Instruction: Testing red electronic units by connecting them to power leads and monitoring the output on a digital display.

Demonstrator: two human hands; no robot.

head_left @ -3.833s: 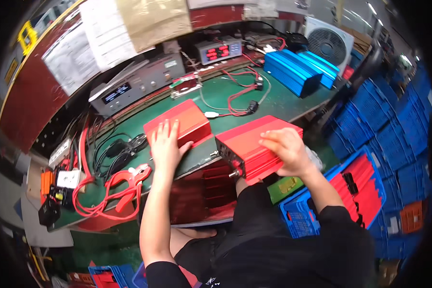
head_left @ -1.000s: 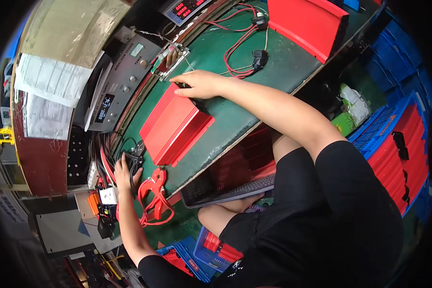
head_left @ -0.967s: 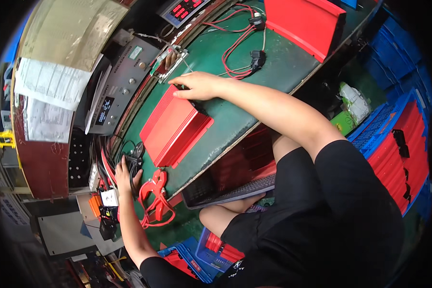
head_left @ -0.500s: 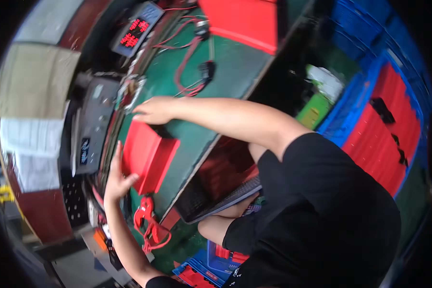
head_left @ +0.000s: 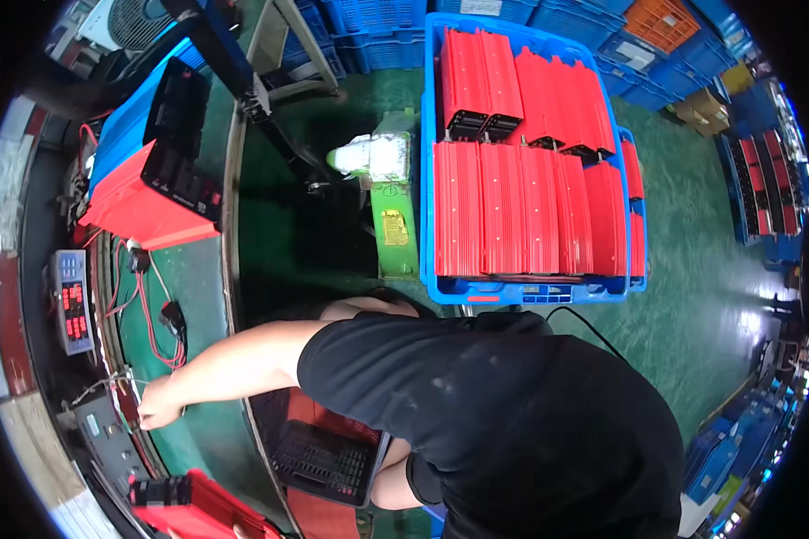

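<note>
My right hand (head_left: 159,403) reaches over the green bench top, its fingers bunched together beside thin wires. Whatever they pinch is too small to make out. Close to the lower edge of the view, a red metal case (head_left: 208,510) with a black end panel lies tilted. Fingertips of my left hand (head_left: 240,531) show against the case's lower side, and the rest of that hand is cut off. A grey instrument box with knobs (head_left: 108,436) stands just left of my right hand.
Beyond my right hand are red cables with black plugs (head_left: 173,316), a meter with red digits (head_left: 74,301), and red and blue cases (head_left: 157,193). A black tray (head_left: 328,460) sits by the bench edge. A blue crate (head_left: 430,225) holds several red cases.
The view has swung to the right, showing the crate of red cases. My left hand, spread beside the red case before, is now against it, and the case shows its black end.
</note>
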